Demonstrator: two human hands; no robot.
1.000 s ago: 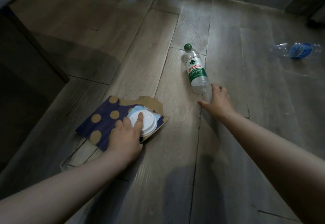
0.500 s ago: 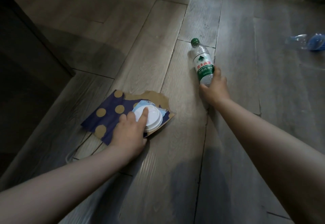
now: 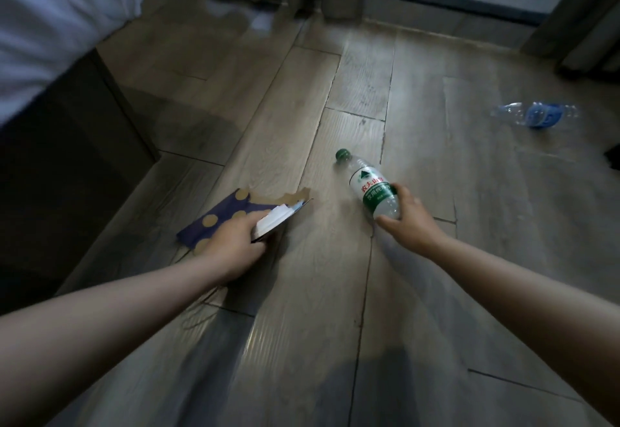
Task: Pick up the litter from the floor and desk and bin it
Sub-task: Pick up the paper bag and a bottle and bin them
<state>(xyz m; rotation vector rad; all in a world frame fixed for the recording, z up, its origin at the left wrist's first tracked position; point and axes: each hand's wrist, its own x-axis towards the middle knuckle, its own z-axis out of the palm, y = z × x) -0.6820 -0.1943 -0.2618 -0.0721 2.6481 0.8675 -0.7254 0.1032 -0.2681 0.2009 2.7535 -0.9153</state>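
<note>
Gathering litter two-handed, the left hand (image 3: 235, 245) pinches the white lid (image 3: 273, 223) against the spotted paper (image 3: 218, 222) so both lift together; the right hand (image 3: 407, 222) wraps the green-capped bottle (image 3: 372, 188) by its base, low over the floor (image 3: 302, 342).

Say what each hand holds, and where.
The left hand grips the spotted paper bag and white lid at their near edge; the right hand grips the green-capped water bottle by its base.

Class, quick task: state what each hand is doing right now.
Left hand: grips the white lid and dotted paper bag together.
Right hand: grips the green-capped water bottle.
</note>
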